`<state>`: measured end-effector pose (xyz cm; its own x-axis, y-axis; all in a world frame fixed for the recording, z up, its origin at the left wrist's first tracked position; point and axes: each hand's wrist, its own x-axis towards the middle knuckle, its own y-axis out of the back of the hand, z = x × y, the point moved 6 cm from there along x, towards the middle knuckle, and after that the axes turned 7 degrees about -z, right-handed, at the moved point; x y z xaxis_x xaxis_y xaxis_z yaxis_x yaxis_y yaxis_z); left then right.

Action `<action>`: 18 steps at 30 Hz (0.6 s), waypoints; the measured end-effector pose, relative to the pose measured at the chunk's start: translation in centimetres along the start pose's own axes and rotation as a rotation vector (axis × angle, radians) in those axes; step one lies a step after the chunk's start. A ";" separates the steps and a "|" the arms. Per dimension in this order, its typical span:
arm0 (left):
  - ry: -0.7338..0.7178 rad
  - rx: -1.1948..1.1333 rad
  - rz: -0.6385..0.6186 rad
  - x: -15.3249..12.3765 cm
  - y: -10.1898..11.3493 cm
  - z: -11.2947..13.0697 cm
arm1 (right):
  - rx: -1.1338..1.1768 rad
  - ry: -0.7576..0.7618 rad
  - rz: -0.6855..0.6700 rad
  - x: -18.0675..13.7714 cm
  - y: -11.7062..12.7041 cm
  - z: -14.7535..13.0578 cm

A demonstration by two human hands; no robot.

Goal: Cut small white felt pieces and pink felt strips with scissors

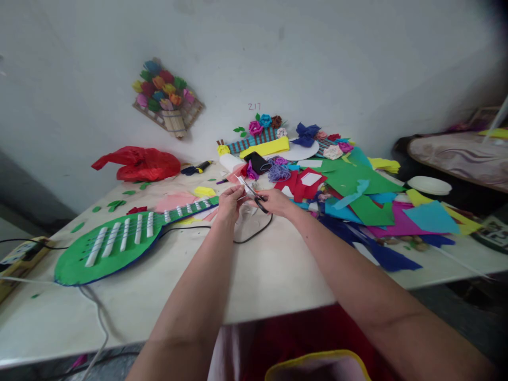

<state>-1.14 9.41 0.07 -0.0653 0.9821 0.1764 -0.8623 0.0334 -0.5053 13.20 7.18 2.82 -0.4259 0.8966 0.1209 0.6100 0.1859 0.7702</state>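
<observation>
Both my arms reach out over a pale table (278, 275). My right hand (274, 202) is closed round the black handles of a pair of scissors (251, 192), whose blades point up and to the left. My left hand (229, 202) is pinched on a small pale piece that sits at the blades; I cannot make out what it is. Just left of my hands lies a green paper guitar (119, 243) with white strips on its body and neck.
A heap of coloured paper sheets (369, 206) covers the table's right side. Paper flowers (264, 124), a red plastic bag (137, 164), a glue bottle (229, 159) and a black cable (254, 235) lie about. A flower craft (166, 98) hangs on the wall. White plates (429, 185) sit at right.
</observation>
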 end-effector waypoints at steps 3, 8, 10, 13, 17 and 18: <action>-0.008 -0.022 -0.003 0.0 0.0 0.0 | -0.278 -0.032 0.085 -0.5 0.8 -0.6; -0.007 -0.015 -0.009 -0.2 -0.1 0.1 | -0.428 -0.061 0.066 -0.9 1.2 -1.2; -0.004 -0.011 -0.011 -0.3 -0.2 0.1 | -0.438 -0.059 0.063 -0.9 1.2 -1.3; -0.005 -0.010 -0.015 -0.3 -0.2 0.1 | -0.440 -0.056 0.066 -0.8 1.1 -1.1; -0.002 -0.018 -0.014 -0.2 -0.1 0.1 | -0.440 -0.044 0.069 -0.7 1.1 -1.2; 0.000 -0.017 -0.015 -0.2 -0.1 0.1 | -0.441 -0.042 0.069 -0.7 1.2 -1.2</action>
<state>-1.10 9.21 0.17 -0.0521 0.9815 0.1842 -0.8544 0.0517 -0.5170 13.40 6.33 4.39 -0.3609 0.9183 0.1631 0.2889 -0.0562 0.9557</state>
